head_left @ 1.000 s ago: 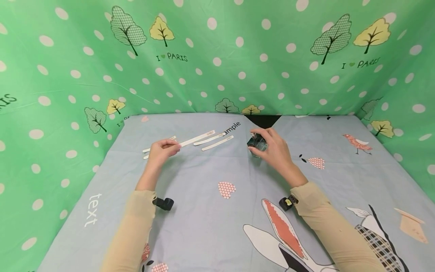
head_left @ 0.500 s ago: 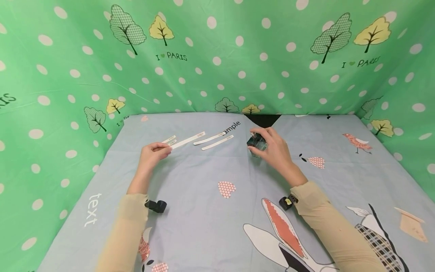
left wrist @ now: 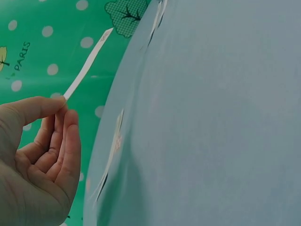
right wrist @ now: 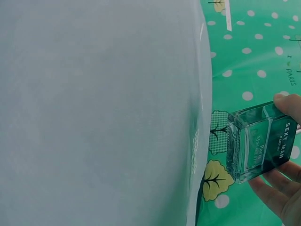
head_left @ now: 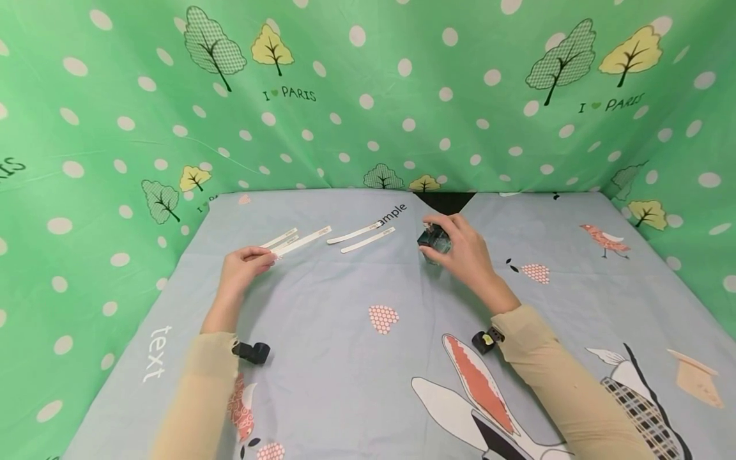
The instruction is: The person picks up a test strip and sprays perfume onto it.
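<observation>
Above the lightly creased, grey-blue printed cloth [head_left: 322, 332], the left hand [head_left: 243, 268] pinches one thin, flat white strip [head_left: 306, 241] by its end, while the right hand [head_left: 470, 255] grips a transparent, square-edged greenish bottle [right wrist: 256, 141] by its sides, and two more strips [head_left: 368, 241] lie between the hands.

"What's different on your head view?"

"I see the left hand [head_left: 244, 271] farther from the glass bottle [head_left: 435, 244], its paper strip [head_left: 307, 240] carried along. A second ago the strip's tip ran alongside the loose pair [head_left: 369, 241] nearer the bottle; now I have it drawn back to about where they begin."

"And the other pair [head_left: 280, 238], farther from the bottle?"

"Their plain ends, away from the bottle, showed then; the hand hides them now."
</observation>
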Motion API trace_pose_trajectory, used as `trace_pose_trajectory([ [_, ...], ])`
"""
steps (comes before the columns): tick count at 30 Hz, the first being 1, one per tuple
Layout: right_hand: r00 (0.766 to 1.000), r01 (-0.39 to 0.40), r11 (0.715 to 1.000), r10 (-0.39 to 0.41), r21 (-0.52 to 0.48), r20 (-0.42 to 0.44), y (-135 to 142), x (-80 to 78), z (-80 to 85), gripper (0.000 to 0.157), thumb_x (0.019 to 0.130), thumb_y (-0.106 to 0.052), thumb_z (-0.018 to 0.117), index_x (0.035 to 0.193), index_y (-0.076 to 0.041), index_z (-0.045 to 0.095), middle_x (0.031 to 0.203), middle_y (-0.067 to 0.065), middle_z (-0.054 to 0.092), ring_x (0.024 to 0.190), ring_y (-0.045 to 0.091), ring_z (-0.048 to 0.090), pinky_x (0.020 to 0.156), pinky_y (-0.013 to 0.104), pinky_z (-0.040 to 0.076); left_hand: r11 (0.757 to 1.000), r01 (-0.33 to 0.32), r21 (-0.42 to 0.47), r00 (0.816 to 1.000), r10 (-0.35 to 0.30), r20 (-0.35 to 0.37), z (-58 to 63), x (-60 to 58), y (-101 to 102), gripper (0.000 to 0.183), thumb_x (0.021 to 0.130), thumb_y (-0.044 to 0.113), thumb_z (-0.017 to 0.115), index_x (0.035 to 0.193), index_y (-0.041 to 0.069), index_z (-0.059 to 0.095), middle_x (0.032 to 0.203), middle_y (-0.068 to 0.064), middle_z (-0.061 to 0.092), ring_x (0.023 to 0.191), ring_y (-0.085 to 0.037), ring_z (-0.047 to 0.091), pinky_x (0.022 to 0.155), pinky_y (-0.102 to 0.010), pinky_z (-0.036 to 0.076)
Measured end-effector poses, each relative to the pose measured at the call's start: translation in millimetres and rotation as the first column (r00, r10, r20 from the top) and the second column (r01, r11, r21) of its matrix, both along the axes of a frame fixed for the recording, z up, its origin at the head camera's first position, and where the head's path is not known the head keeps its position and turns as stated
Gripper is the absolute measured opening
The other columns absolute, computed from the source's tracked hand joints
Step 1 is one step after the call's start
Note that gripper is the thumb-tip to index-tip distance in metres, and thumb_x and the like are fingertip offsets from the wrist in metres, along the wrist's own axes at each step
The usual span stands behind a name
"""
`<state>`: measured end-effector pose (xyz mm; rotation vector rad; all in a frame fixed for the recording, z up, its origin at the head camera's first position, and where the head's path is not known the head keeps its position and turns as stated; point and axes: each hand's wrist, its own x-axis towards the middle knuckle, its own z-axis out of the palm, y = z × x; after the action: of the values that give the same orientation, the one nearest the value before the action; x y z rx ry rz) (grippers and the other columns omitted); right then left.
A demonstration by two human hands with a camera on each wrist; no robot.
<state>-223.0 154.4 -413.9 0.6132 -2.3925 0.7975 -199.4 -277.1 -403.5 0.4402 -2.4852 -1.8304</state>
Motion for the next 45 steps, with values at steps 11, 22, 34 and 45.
trace_pose_trajectory([
  [11, 1.0, 0.001, 1.0, -0.001, 0.006, -0.001, 0, -1.2, 0.6, 0.057, 0.078, -0.026, 0.087, 0.129, -0.022, 0.062, 0.109, 0.014, 0.061, 0.078, 0.028, 0.061, 0.054, 0.039, 0.049, 0.998, -0.036, -0.049, 0.999, 0.037, 0.024, -1.2, 1.3, -14, 0.029, 0.09, 0.016, 0.072, 0.11, -0.004, 0.065, 0.069, 0.022, 0.064, 0.069, 0.006, 0.066, 0.073, -0.014, 0.059],
  [22, 1.0, -0.002, 1.0, 0.002, 0.005, -0.003, 0, -1.8, -0.4, 0.057, 0.078, -0.026, 0.087, 0.129, -0.022, 0.062, 0.11, 0.014, 0.061, 0.078, 0.028, 0.06, 0.055, 0.038, 0.048, 0.997, -0.08, -0.012, 0.995, 0.08, 0.062, -6.3, 6.1, -27, 0.006, 0.09, 0.013, 0.072, 0.092, 0.008, 0.07, 0.072, 0.019, 0.062, 0.067, 0.007, 0.065, 0.069, -0.011, 0.057],
  [34, 1.0, 0.008, 1.0, -0.008, 0.011, 0.006, 1, -2.1, 0.0, 0.058, 0.077, -0.026, 0.087, 0.129, -0.023, 0.062, 0.11, 0.014, 0.061, 0.08, 0.029, 0.061, 0.056, 0.04, 0.05, 0.994, -0.1, 0.055, 0.989, 0.092, 0.119, -13.4, 9.6, -40, 0.008, 0.089, 0.011, 0.074, 0.095, 0.007, 0.07, 0.064, 0.017, 0.067, 0.065, 0.006, 0.067, 0.067, -0.012, 0.058],
  [45, 1.0, 0.001, 1.0, -0.001, 0.003, -0.001, 1, -1.6, -1.5, 0.057, 0.078, -0.026, 0.087, 0.128, -0.022, 0.062, 0.109, 0.014, 0.061, 0.081, 0.028, 0.061, 0.057, 0.039, 0.05, 0.989, -0.118, -0.091, 0.984, 0.128, 0.123, -17.3, 11.7, -41, 0.04, 0.089, 0.016, 0.075, 0.119, -0.008, 0.064, 0.062, 0.019, 0.064, 0.063, 0.006, 0.065, 0.066, -0.011, 0.058],
])
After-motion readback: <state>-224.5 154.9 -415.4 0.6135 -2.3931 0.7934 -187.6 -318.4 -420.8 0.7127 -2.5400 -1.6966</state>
